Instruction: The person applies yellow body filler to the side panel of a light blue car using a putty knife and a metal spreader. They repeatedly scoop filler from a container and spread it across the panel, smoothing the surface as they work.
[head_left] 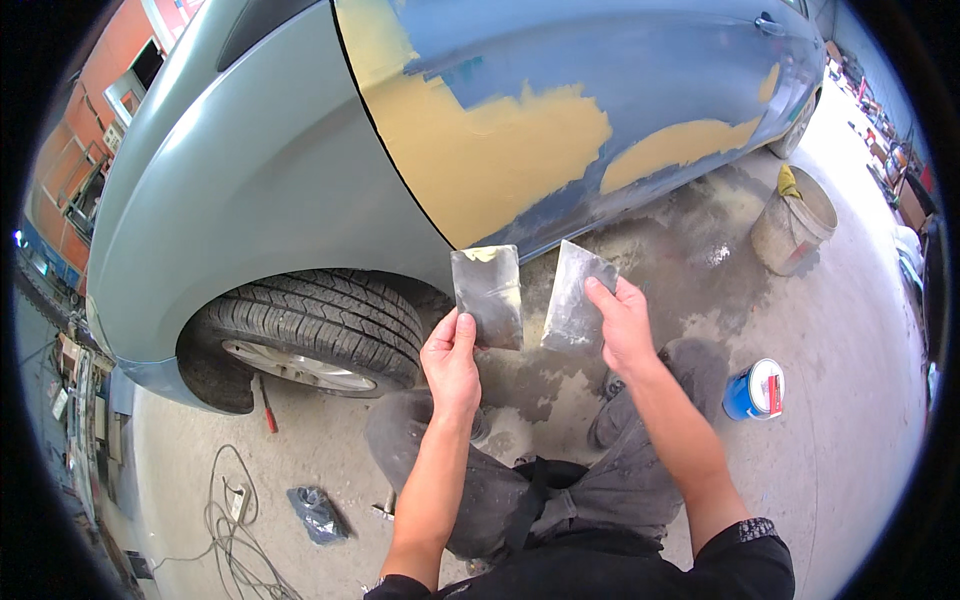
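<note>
My left hand (452, 372) is closed on a flat, dark rectangular putty spreader (490, 302), with the thumb across its lower part. Pale yellow filler clings to its top edge and right side. My right hand (630, 328) pinches a second putty spreader (574, 305), grey and smeared with whitish residue, near its right edge. The two spreaders are held up side by side, tilted slightly apart and not touching. Just beyond them is a car door (530, 75), blue-grey, with broad patches of yellow filler (480, 150) on its lower part.
A grey-green fender (270, 170) and front tyre (320, 320) stand to the left. A blue can (742, 393) and a dirty bucket (780, 235) with a yellow cloth (789, 183) are at right. A screwdriver (270, 418), cable (225, 540) and dark plastic bag (318, 515) lie on the floor.
</note>
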